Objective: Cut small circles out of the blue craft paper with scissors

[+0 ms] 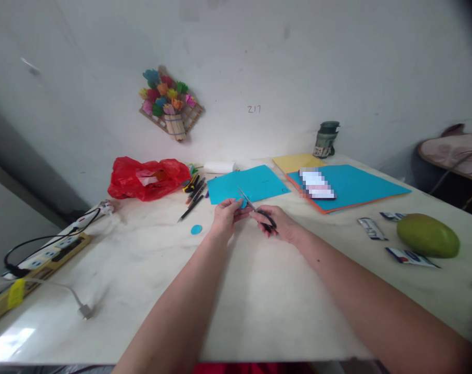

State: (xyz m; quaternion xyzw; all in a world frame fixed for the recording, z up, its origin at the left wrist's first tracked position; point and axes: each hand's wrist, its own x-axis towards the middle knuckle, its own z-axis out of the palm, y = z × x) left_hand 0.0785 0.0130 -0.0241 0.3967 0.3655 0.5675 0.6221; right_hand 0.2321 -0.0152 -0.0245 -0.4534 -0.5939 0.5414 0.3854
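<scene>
So the small blue paper piece [242,203] is up at the left hand [225,214], pinched in its fingers, with the scissors [269,218] right at it, right hand [282,222] wrapped around the black handles (can't tell if the blades are touching the paper). Just beyond is a bigger blue sheet [247,182] with a little circle drawn near one corner. A blue paper disc [196,229] lies on the table [142,291] near the left hand, close to some pens [191,208]. Farther left there's a red plastic bag [122,179]; way over right, a green mango [428,235].
</scene>
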